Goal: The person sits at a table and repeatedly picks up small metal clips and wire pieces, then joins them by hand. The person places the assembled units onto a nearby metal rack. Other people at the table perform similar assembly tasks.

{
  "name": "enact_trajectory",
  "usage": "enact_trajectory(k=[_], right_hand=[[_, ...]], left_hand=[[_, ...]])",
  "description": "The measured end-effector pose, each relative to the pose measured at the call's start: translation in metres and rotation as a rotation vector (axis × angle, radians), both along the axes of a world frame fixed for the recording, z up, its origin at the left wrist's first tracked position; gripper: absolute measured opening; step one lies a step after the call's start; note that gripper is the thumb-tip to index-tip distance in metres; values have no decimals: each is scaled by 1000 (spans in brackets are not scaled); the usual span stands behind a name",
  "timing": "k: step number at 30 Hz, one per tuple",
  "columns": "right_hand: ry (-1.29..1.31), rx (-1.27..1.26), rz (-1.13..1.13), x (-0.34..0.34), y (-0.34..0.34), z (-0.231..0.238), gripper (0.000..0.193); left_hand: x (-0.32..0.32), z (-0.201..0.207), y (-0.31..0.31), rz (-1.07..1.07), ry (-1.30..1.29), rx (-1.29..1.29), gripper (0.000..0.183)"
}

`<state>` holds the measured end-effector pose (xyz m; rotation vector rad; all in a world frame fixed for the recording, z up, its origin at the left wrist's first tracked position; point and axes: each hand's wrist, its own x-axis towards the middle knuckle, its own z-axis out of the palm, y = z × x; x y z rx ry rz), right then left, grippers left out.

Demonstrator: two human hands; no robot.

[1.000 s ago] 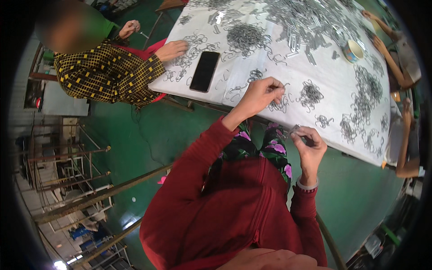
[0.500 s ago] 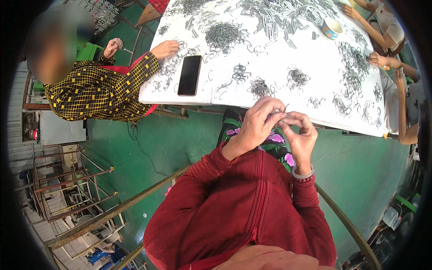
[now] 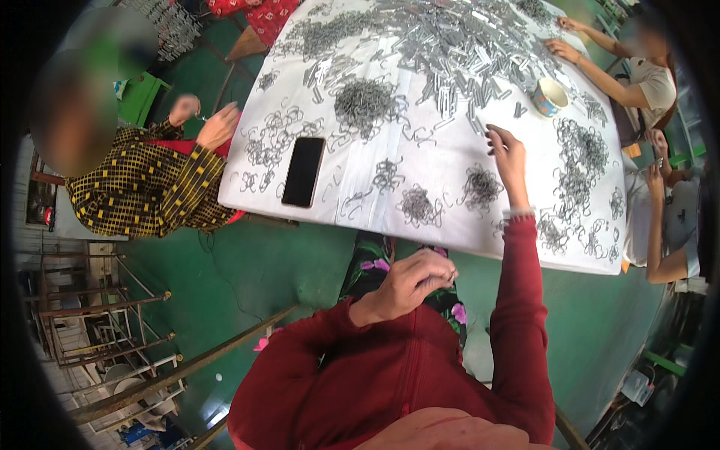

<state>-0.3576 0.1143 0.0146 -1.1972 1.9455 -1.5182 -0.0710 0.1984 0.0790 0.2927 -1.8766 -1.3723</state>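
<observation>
My left hand (image 3: 412, 285) is closed above my lap, fingers pressed together. Whatever it may hold is hidden. My right hand (image 3: 507, 154) reaches out over the white-covered table (image 3: 360, 214), its fingers slightly bent and apart, with nothing visible in them. Just beyond its fingertips lies the near edge of a big heap of short grey metallic-looking strips (image 3: 457, 56). Small piles of thin, dark, curved pieces sit nearer to me, one pile (image 3: 481, 187) beside my right wrist and another pile (image 3: 418, 204) to its left.
A black phone (image 3: 304, 171) lies on the table's left part, near a larger pile of curved pieces (image 3: 364, 103). A paper cup (image 3: 550, 97) stands right of the strips. One co-worker (image 3: 150, 180) sits at left; others' arms (image 3: 607, 79) reach in from the right.
My hands were together at the table's near edge; they have parted. The right went forward over the table, the left drew back over my lap. The left co-worker's hand left the table.
</observation>
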Motion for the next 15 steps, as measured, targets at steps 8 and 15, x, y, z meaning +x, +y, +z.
enact_trajectory(k=[8,15], right_hand=[[765,323,-28,-31,-85,-66,13],[174,208,20,-3,-23,-1,13]], left_hand=[[-4,-1,-4,81,8,-229,19],[-2,4,-2,104,62,-237,19]])
